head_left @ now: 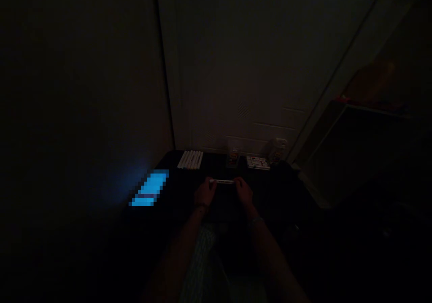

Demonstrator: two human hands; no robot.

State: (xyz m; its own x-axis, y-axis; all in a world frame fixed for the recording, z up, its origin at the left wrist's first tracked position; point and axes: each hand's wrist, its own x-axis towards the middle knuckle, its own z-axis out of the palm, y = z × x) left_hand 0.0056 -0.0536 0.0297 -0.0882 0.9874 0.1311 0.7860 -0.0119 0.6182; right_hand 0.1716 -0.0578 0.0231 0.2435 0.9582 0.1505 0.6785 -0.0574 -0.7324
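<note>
In the dim head view, a white marker pen (224, 181) lies level between my two hands, above the dark table. Its left end is pinched by my left hand (205, 192), fingers closed. My right hand (243, 191) grips the other end, also closed. Beyond my left hand, a row of several white markers (191, 160) lies side by side near the table's back edge. Behind my right hand sits a flat pack of white pens or markers (258, 162); the darkness hides its details.
A clear package with a dark orange label (233, 157) stands at the back, and another clear container (279, 150) stands at the back right. On the left, a glowing blue, blurred screen (150, 189) lies on the dark table (276, 190). A wall (236, 69) rises behind.
</note>
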